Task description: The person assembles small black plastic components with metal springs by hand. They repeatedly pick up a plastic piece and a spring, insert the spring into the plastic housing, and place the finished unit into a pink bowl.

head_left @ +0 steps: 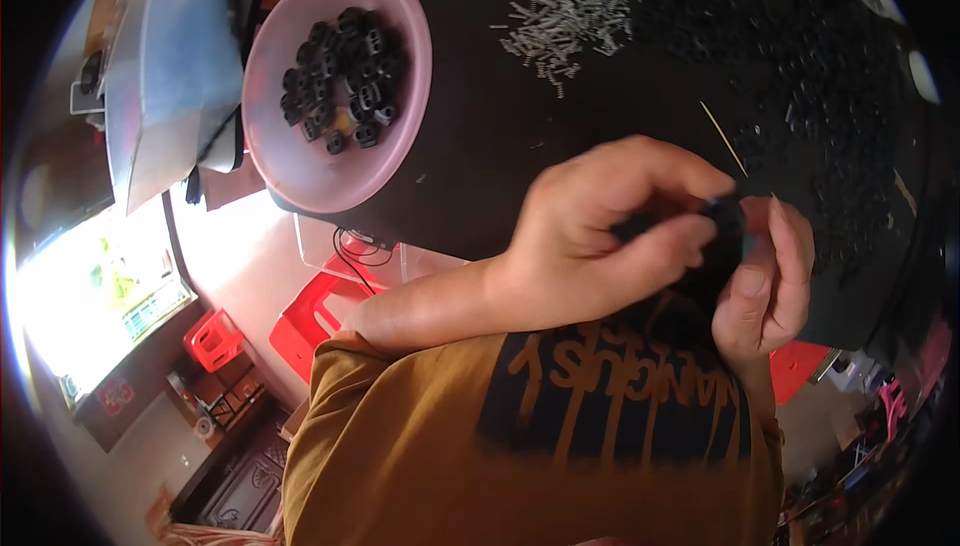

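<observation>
- On my feed, the room's dark table (450, 161) bore a pink bowl (268, 96), my landmark, and a bright window (100, 286) glared well below and left of that bowl.
- I saw a small dark piece (724, 218), partly hidden by fingers, held above the table, to the right of the bowl and lower.
- The left hand (595, 231), on the bowl's side of the piece, had its thumb and forefinger pinched on it.
- The right hand (768, 281), farther from the bowl, was brought close to the left, fingers curled beside the piece; I couldn't tell whether it gripped.
- A thin stick (724, 138) lay right of the bowl, just beyond the hands.
- Silvery springs (580, 1) were heaped right of the bowl; farther right spread many small black parts (815, 86).
- Chunky black pieces (328, 64) sat inside the bowl.
- A red stool (300, 324) stood below the bowl.
</observation>
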`<state>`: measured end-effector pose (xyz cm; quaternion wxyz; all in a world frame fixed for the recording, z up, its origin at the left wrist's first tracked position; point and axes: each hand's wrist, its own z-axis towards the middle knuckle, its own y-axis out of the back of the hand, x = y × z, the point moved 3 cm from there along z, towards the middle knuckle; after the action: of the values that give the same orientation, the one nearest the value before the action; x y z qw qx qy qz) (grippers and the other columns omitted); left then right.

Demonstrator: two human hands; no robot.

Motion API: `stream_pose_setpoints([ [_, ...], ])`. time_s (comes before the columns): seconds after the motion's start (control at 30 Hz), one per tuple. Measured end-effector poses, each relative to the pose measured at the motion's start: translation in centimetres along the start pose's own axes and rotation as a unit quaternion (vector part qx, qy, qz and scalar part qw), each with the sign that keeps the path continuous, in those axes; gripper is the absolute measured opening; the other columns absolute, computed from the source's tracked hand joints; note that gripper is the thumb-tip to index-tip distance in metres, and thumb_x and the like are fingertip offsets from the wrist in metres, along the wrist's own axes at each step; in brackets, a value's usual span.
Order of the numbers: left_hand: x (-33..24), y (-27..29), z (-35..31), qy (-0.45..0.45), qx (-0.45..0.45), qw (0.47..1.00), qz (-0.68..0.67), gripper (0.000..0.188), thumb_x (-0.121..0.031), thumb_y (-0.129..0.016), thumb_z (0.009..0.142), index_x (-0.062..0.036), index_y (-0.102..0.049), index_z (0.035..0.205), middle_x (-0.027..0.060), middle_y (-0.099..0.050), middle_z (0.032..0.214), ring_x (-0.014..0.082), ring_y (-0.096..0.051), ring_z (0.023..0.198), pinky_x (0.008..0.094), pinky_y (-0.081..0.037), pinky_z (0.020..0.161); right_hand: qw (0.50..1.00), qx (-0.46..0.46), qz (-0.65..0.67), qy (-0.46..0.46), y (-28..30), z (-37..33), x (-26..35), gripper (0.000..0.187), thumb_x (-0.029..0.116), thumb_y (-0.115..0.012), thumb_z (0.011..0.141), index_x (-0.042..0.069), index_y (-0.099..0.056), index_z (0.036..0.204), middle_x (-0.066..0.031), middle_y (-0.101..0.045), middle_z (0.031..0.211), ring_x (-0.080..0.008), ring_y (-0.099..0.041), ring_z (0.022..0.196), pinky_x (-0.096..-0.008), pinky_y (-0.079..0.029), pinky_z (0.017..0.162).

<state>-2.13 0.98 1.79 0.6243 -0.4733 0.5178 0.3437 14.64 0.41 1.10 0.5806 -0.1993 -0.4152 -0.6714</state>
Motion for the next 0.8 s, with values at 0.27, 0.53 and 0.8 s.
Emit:
stream_pose_setpoints([
  [0.27,-2.8,8.9,-4.9,-0.156,-0.516,0.791,0.291,0.021,0.004,-0.054,0.077,0.0022,-0.057,0.097,0.0082,-0.058,0.091,0.0125,-0.056,0.077,0.0217,-0.046,0.068,0.994,0.091,0.047,-0.024,-0.5,0.4,0.3,0.024,-0.004,-0.057,0.074,-0.002,-0.059,0.098,-0.0073,-0.060,0.072,-0.0173,-0.056,0.060,-0.0268,-0.045,0.055],
  [0.53,-4.4,7.4,-3.3,-0.164,-0.543,0.714,0.411,0.028,0.002,-0.053,0.075,0.0026,-0.055,0.104,0.0081,-0.054,0.098,0.0150,-0.051,0.089,0.0260,-0.041,0.079,0.982,0.114,0.111,-0.105,-0.2,-2.1,-0.2,0.019,0.001,-0.060,0.075,0.002,-0.058,0.093,-0.0056,-0.060,0.072,-0.0191,-0.057,0.061,-0.0298,-0.045,0.054],
  [0.8,-1.8,-3.1,4.3,-0.255,0.031,0.769,0.585,0.020,0.002,-0.060,0.069,-0.0035,-0.061,0.088,0.0080,-0.058,0.091,0.0227,-0.053,0.088,0.0328,-0.039,0.080,0.983,0.098,0.103,-0.115,0.2,-2.9,-1.0,0.013,0.005,-0.060,0.074,0.003,-0.059,0.087,-0.0065,-0.057,0.069,-0.0229,-0.056,0.063,-0.0330,-0.045,0.056],
])
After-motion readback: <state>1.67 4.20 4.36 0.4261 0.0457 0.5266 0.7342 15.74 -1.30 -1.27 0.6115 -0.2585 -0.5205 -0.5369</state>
